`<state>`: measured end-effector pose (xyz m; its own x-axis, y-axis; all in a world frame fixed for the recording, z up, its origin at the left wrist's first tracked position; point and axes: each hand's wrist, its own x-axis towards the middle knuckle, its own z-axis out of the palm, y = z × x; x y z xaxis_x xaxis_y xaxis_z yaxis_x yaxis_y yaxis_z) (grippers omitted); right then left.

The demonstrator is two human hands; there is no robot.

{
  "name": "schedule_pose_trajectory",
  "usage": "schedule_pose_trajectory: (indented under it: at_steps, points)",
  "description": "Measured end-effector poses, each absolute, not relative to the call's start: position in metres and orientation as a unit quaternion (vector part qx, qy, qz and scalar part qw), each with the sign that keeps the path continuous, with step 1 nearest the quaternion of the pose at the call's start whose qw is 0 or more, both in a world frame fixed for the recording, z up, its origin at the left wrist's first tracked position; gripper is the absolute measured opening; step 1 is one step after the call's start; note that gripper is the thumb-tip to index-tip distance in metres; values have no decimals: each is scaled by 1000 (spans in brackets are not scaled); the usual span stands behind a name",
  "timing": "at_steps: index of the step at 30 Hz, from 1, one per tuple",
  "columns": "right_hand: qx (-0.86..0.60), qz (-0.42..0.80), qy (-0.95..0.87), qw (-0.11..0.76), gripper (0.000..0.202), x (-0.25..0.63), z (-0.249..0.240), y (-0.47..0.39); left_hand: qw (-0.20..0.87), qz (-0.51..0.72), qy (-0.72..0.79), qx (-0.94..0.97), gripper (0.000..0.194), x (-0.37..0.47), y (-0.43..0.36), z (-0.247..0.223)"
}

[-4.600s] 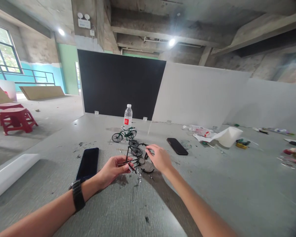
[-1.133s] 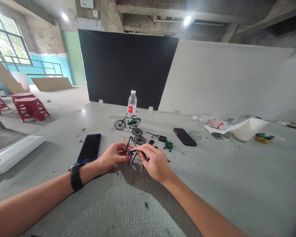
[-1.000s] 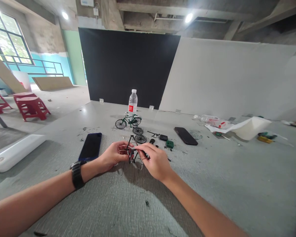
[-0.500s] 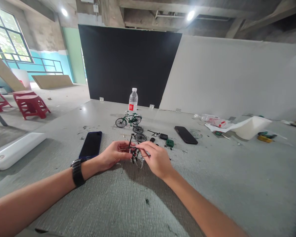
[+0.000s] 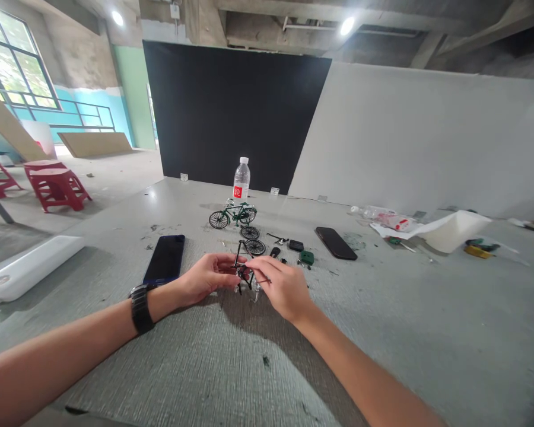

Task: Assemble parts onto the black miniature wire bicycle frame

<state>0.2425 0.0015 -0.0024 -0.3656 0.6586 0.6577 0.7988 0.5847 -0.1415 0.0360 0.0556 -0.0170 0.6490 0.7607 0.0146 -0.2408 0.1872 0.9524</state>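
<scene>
Between my hands is a small black bicycle frame. My left hand grips it from the left, fingers curled round its upper part. The fingertips of my right hand are pinched together at the frame's right side; a thin dark piece shows beneath them, too small to make out. Just beyond the frame lie two loose black wheels, one nearer and one farther. A green model bicycle stands behind them.
A clear bottle stands behind the green bicycle. One phone lies left, another right. Near the right phone are a green block and small black parts. Farther right are a crumpled bottle and a white roll.
The view has shifted very slightly. My fingers have moved a little around the black frame, and both hands keep their hold.
</scene>
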Motion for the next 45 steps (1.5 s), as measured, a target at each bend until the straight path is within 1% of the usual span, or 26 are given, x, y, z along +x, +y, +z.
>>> schedule_pose_trajectory:
  at_steps: [8,15,23,29,33,39,45]
  points:
    - [-447,-168,-818,321,31,244,-6,3,735,338,232,540,50,36,56,-17]
    - [-448,-216,-827,263,36,242,2,-3,736,350,231,532,48,36,56,-18]
    - [-448,-262,-825,222,35,239,8,-7,739,361,231,520,47,36,54,-17]
    - [-453,-269,-813,248,29,244,7,-2,741,360,238,514,46,35,56,-18]
    - [-477,-256,-791,286,24,254,12,3,742,365,243,507,45,35,54,-15]
    - [-505,-144,-772,358,28,261,21,2,746,365,239,503,43,35,52,-13]
    - [-503,-73,-766,394,26,256,25,1,745,368,235,504,43,35,54,-16]
